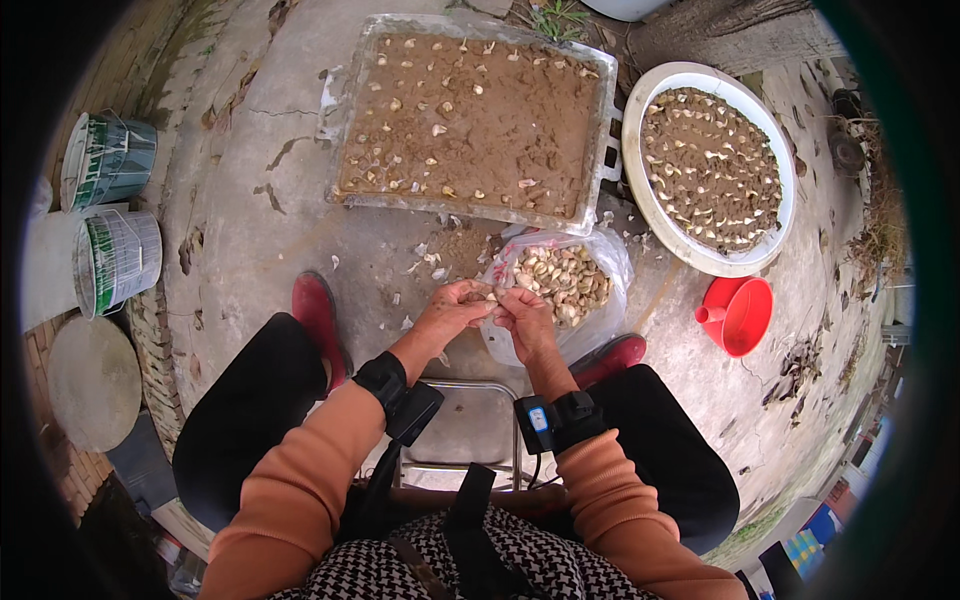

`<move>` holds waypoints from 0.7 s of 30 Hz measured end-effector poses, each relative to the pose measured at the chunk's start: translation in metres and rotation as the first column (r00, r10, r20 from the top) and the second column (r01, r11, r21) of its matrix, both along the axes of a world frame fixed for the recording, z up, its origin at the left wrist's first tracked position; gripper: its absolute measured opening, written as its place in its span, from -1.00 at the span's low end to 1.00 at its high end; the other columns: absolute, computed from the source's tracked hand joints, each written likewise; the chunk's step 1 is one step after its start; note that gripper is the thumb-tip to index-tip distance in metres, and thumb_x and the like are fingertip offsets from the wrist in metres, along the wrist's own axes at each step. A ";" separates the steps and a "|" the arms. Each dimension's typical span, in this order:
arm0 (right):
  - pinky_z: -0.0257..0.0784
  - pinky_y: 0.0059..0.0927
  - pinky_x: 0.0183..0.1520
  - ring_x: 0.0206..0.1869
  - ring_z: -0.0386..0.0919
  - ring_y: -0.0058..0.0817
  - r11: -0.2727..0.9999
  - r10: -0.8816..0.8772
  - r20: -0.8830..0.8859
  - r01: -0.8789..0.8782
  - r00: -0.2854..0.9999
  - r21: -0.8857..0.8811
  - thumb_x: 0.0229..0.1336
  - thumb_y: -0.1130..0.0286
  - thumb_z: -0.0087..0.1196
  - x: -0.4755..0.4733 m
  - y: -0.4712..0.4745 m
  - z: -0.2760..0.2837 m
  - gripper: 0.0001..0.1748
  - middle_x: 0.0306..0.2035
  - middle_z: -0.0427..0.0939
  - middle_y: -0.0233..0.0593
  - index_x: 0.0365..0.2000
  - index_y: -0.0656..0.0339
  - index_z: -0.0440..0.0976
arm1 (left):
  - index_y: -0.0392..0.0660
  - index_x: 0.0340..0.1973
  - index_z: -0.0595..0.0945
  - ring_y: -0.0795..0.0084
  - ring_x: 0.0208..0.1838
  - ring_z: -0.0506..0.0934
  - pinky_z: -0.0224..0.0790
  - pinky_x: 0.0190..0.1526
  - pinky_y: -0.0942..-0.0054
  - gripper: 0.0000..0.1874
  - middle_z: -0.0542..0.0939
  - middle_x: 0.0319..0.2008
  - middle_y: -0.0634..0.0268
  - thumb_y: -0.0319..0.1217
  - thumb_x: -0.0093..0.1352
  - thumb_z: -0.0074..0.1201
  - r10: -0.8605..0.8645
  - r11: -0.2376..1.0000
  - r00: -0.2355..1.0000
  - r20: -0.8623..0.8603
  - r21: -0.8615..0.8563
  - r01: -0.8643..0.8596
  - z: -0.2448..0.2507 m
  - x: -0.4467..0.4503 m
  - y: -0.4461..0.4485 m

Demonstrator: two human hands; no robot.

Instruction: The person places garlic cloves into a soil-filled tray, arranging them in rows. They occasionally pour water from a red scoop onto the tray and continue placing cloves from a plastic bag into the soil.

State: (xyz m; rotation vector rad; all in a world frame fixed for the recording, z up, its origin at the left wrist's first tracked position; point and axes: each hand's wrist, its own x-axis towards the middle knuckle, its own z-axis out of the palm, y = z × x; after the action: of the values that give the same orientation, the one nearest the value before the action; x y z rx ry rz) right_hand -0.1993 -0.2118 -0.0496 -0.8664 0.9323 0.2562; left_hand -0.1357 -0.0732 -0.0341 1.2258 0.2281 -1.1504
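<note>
My left hand (pixel 448 307) and my right hand (pixel 527 313) meet fingertip to fingertip, pinching a small pale garlic clove (pixel 491 297) between them. Fingers hide most of the clove. Just beyond my right hand, a clear plastic bag (pixel 619 274) stands open, heaped with loose garlic cloves (pixel 562 277). Farther out, a rectangular plastic tray (pixel 480 208) holds wet brown soil (pixel 495 142). Cloves stick up from it along the far and left parts, with several scattered along the near edge.
To the right, a round white basin (pixel 636 142) holds soil set with rows of cloves. A red plastic scoop (pixel 739 315) lies nearer. Papery garlic skins (pixel 431 259) litter the concrete. Two buckets (pixel 120 259) (pixel 112 161) stand left. A metal-framed stool (pixel 461 420) is between my legs.
</note>
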 end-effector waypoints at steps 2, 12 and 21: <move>0.34 -0.69 -0.51 -0.58 0.40 -0.69 0.999 0.025 -0.017 -0.024 1.000 0.029 0.00 0.40 0.04 -0.003 0.008 -0.004 -0.89 -0.60 0.46 -0.40 -0.51 0.23 0.44 | -0.21 -0.24 0.47 0.65 -0.41 0.45 0.31 -0.37 0.69 -0.78 0.52 -0.37 0.36 -0.45 0.21 0.01 -0.045 0.999 0.998 0.036 -0.020 0.045 -0.005 0.004 0.011; 0.32 -0.63 -0.45 -0.53 0.43 -0.64 0.777 0.313 -0.056 -0.289 0.948 -0.560 -0.05 0.47 0.05 0.007 -0.057 -0.042 -0.90 -0.60 0.50 -0.39 -0.48 0.29 0.48 | -0.21 -0.24 0.45 0.60 -0.39 0.45 0.35 -0.36 0.63 -0.79 0.50 -0.39 0.35 -0.48 0.20 0.00 -0.111 0.994 0.991 -0.074 -0.012 0.111 -0.016 -0.003 0.007; 0.34 -0.29 -0.22 -0.20 0.40 -0.22 -0.230 0.664 -0.535 -0.538 0.523 -0.811 -0.24 0.45 0.04 0.023 -0.081 -0.056 -0.75 -0.24 0.39 -0.25 -0.38 0.08 0.42 | -0.17 -0.19 0.42 0.60 -0.32 0.44 0.34 -0.29 0.60 -0.79 0.47 -0.33 0.38 -0.53 0.25 -0.09 0.023 0.979 0.943 -0.332 -0.183 -0.089 -0.009 0.010 0.003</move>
State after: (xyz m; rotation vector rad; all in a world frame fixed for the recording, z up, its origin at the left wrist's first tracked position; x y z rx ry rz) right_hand -0.1759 -0.2931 -0.1055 -2.6622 0.2924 0.4814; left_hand -0.1259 -0.0697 -0.0433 0.8447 0.3892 -1.2925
